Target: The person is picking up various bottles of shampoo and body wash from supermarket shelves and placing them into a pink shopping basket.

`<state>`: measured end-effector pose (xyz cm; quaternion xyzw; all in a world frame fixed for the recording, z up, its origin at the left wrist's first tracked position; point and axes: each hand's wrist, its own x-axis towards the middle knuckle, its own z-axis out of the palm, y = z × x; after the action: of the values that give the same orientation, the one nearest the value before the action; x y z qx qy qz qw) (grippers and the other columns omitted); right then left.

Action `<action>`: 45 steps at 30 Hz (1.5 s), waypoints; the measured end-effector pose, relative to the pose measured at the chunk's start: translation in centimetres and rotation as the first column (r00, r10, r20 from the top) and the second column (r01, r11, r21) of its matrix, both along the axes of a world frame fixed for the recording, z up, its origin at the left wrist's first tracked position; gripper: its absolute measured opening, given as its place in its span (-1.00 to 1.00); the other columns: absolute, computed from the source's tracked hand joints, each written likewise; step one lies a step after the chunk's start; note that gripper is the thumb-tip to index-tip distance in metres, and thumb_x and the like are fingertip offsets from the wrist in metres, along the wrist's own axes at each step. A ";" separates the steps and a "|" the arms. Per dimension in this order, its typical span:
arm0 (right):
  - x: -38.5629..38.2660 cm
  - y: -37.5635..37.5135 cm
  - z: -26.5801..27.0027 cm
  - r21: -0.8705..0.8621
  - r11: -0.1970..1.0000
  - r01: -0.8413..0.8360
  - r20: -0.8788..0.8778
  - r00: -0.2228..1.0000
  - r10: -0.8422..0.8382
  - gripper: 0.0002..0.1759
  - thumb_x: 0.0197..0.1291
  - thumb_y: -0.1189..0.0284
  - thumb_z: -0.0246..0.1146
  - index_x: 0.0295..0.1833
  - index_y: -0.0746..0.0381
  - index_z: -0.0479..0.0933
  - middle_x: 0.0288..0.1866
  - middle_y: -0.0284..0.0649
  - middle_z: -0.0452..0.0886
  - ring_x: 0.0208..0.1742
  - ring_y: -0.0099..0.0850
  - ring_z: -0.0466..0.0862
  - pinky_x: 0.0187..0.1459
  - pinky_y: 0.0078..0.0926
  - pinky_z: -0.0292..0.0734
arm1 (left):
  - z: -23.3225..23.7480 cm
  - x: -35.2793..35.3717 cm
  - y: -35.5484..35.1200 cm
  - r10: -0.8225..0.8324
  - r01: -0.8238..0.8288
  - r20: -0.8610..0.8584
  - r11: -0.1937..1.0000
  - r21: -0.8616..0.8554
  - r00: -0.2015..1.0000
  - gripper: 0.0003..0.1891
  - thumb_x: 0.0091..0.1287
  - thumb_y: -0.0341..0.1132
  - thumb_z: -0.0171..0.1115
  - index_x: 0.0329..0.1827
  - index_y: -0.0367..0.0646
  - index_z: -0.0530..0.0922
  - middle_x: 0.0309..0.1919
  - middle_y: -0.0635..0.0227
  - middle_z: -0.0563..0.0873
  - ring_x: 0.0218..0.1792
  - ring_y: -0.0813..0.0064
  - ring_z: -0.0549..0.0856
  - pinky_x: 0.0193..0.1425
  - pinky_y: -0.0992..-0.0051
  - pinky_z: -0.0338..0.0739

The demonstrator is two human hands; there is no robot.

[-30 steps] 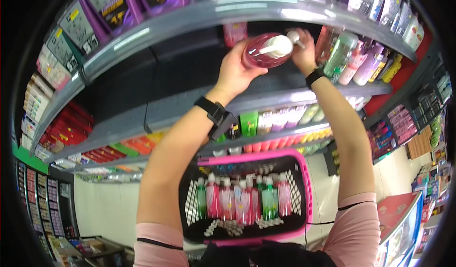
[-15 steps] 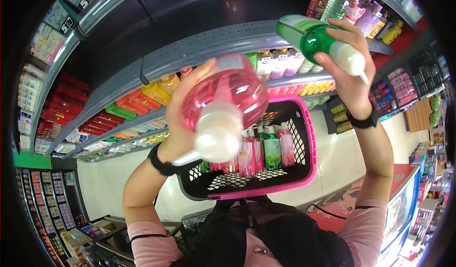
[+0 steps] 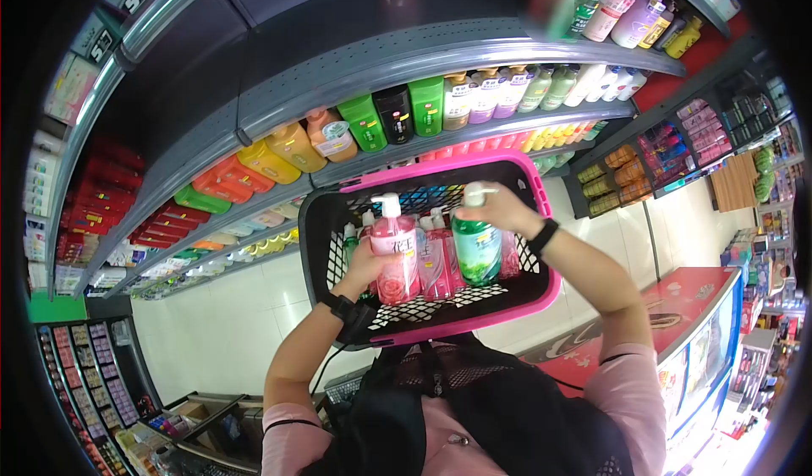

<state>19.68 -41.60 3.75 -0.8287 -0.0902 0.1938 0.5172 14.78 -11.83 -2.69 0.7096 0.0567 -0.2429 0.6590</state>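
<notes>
My left hand (image 3: pixel 365 266) is closed round the side of a pink pump bottle (image 3: pixel 396 264) with a white pump top, upright inside the basket. In my right hand (image 3: pixel 506 209) is a green pump bottle (image 3: pixel 479 252), gripped near its white pump and also upright in the basket. The black basket with a pink rim (image 3: pixel 554 286) stands in front of my body. Several more pink bottles (image 3: pixel 436 264) and some green ones are in it, partly hidden behind the two I hold.
Beyond the basket runs a grey shelf (image 3: pixel 338 70) with pump bottles at its right end (image 3: pixel 639 21). The shelf below carries green boxy bottles (image 3: pixel 362 123) and yellow ones (image 3: pixel 269 161). A red-topped cabinet (image 3: pixel 677 307) stands at my right.
Both hands have come down from shelf height into the basket, each still with its bottle. The bottles went from tilted to upright.
</notes>
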 end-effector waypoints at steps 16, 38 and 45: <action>0.8 2.0 -23.4 -0.439 0.895 -0.073 -0.286 0.956 -0.062 -0.04 -0.31 -0.29 0.37 -0.02 0.38 0.57 -0.02 0.04 0.62 0.01 -0.20 0.61 0.04 -0.37 0.47 | -9.7 0.3 -0.7 -0.045 0.038 -0.363 0.999 -0.026 0.931 -0.62 0.10 -0.39 0.40 -0.02 -0.30 0.54 -0.18 0.19 0.68 -0.25 0.30 0.71 -0.23 0.27 0.66; -1.6 3.7 -18.3 -0.677 0.719 -0.158 -0.235 0.972 -0.008 -0.38 0.10 0.04 0.17 0.10 0.34 0.52 0.15 0.07 0.50 0.22 0.04 0.43 0.12 -0.13 0.40 | -18.6 2.0 -0.3 -0.306 0.234 -0.074 0.528 0.817 0.949 -0.37 0.06 -0.02 0.41 -0.02 -0.45 0.50 -0.12 -0.11 0.65 -0.06 0.04 0.65 0.00 0.34 0.56; -3.5 4.5 -17.2 -0.747 0.614 -0.253 -0.240 0.965 0.105 -0.51 0.00 0.28 0.22 0.02 0.37 0.54 0.05 0.03 0.57 0.01 0.01 0.60 0.01 -0.14 0.49 | -10.0 0.1 -1.7 -0.695 0.074 0.193 0.336 0.939 0.693 -0.19 0.00 0.02 0.36 0.04 -0.62 0.34 -0.21 -0.17 0.58 -0.16 -0.09 0.59 -0.02 0.14 0.47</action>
<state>16.18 -37.08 -13.48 -0.9364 -0.0362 0.3353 0.0966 14.90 -13.51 -12.72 0.9679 -0.2079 -0.1095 0.0891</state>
